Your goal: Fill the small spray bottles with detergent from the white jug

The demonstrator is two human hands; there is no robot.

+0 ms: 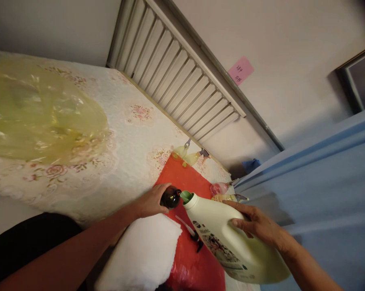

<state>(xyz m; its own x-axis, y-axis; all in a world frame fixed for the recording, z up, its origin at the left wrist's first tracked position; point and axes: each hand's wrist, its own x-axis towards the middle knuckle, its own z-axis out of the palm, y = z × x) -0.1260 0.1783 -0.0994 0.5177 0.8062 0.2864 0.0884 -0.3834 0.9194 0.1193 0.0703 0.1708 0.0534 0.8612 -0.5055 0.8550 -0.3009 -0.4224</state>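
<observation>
My left hand [152, 201] is wrapped round a small dark brown bottle [171, 197] standing over the red mat. In my right hand [255, 224] is a large pale green jug [231, 238], gripped by its handle and tipped to the left. The jug's green-lined mouth [187, 197] is right at the small bottle's opening. Below the two lies a black pump dispenser top [195, 236] with a pale tube, on the red mat [186, 178]. A folded white cloth [142, 254] rests beside my left forearm. Whether liquid is flowing is too small to tell.
Several clear bottles with spray tops, such as a pink one [219, 188] and a yellowish one [192, 158], stand along the mat's far side. A yellow plastic bag [45, 117] covers the left of the floral tablecloth [127, 141]. A radiator [176, 72] borders the back; a blue curtain [330, 190] hangs right.
</observation>
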